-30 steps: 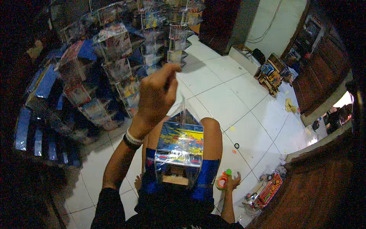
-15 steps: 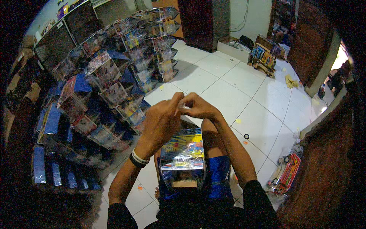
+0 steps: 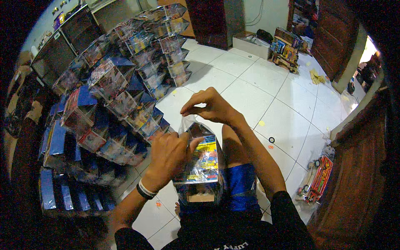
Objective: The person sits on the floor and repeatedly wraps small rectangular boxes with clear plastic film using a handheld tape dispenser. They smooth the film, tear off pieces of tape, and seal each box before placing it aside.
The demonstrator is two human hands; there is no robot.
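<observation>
On my lap rests a toy box point(image 3: 204, 160) with blue, yellow and red printing, covered in shiny clear plastic. A loose end of this plastic wrap point(image 3: 188, 122) stands up past the box's far end. My right hand point(image 3: 212, 106) pinches the tip of that end between thumb and fingertips, above the box. Lower down, my left hand point(image 3: 168, 152) is closed around the plastic at the box's far left corner, its thumb lying over the printed top. The left fingertips are partly hidden. A light and a dark wristband point(image 3: 146, 189) circle the left wrist.
Tall stacks of plastic-wrapped boxes point(image 3: 112, 79) fill the left side. A red toy truck point(image 3: 318, 179) lies at the right by the brown wooden furniture point(image 3: 346, 187). Another wooden toy truck point(image 3: 285, 50) stands far right near a white box point(image 3: 252, 45). A small black wheel point(image 3: 271, 140) lies on the tiles.
My hands, together before, have come apart. The left moved down onto the box's corner; the right rose slightly, drawing the plastic end upward. The view shifted a little.
</observation>
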